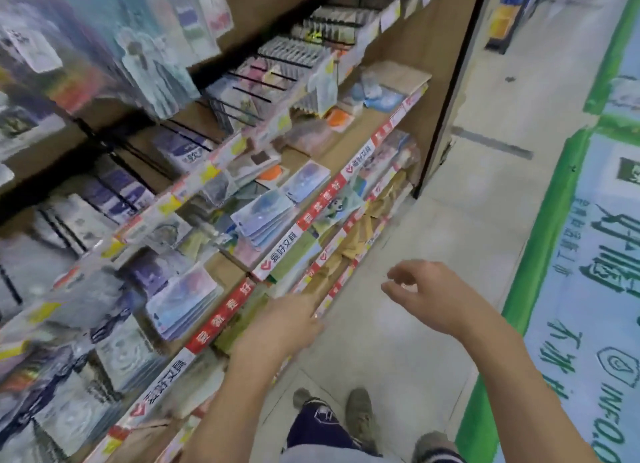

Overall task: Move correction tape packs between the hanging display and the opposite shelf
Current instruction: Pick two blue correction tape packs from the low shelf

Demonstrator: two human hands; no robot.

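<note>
- Head view: the left hand (287, 324) reaches out with fingers extended toward the red-and-white shelf edge strip (221, 318), holding nothing.
- The right hand (426, 296) hovers over the pale tiled floor (398, 341), fingers loosely curled, empty.
- Flat glossy correction tape packs (183, 299) lie stacked on the shelf just left of the left hand; blurred packs hang on black wire hooks (252, 93) above.

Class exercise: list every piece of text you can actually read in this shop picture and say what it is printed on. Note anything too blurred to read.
"INFO." – green-bordered floor graphic, right; the letters run on, cut by the frame edge.
"爱好文具" – white part of shelf-edge strip.
Red strip sections, the floor graphic's large characters, hanging packs and yellow price tags: too blurred.
</note>
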